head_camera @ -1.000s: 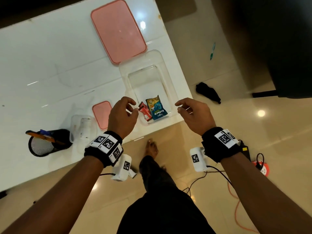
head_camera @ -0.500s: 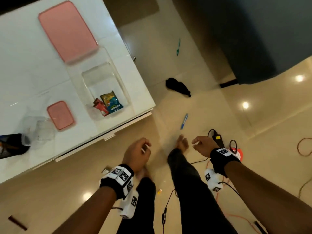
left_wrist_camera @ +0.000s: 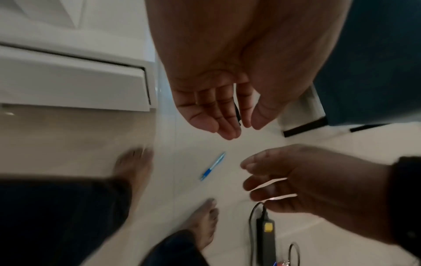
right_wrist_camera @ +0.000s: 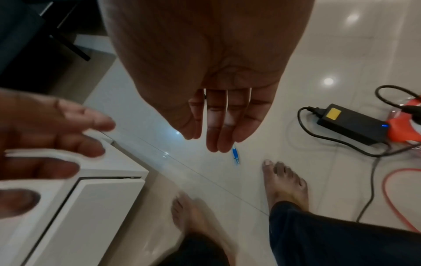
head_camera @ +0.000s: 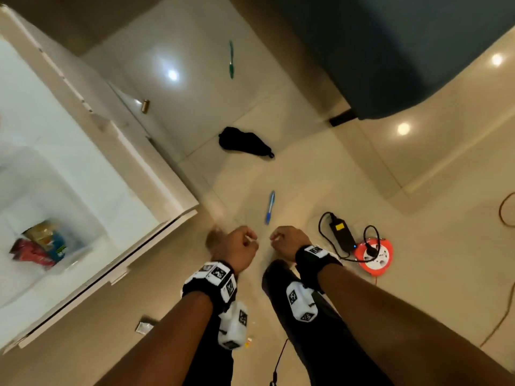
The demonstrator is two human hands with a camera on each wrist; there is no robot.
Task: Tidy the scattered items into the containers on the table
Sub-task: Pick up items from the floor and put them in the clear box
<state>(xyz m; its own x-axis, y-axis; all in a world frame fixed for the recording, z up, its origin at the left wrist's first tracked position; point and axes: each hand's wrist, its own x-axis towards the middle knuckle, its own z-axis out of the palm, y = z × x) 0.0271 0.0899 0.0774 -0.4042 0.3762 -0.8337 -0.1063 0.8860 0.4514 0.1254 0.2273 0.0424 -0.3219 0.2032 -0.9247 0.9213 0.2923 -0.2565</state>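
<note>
A blue pen (head_camera: 269, 207) lies on the floor tiles just beyond both hands. My left hand (head_camera: 245, 245) and right hand (head_camera: 281, 240) hang side by side above the floor, fingers loosely curled and holding nothing. The left wrist view shows the relaxed left fingers (left_wrist_camera: 227, 117) above the pen (left_wrist_camera: 213, 166). In the right wrist view the pen (right_wrist_camera: 235, 155) lies just past the right fingertips (right_wrist_camera: 216, 136). A green pen-like stick (head_camera: 231, 59) and a black pouch-like thing (head_camera: 245, 142) lie farther off on the floor. On the white table (head_camera: 133, 162) at the left, a clear container (head_camera: 83, 240) holds snack packets (head_camera: 41, 243).
A black power adapter (head_camera: 341, 235) and an orange extension reel (head_camera: 374, 254) with cables sit on the floor at the right. A dark blue piece of furniture (head_camera: 404, 51) stands at the back. A small packet (head_camera: 145, 327) lies by the table. My bare feet (right_wrist_camera: 284, 183) stand near the pen.
Both hands have left the container on the table and dropped over the floor, and the view has swung from the table to the floor by the blue pen.
</note>
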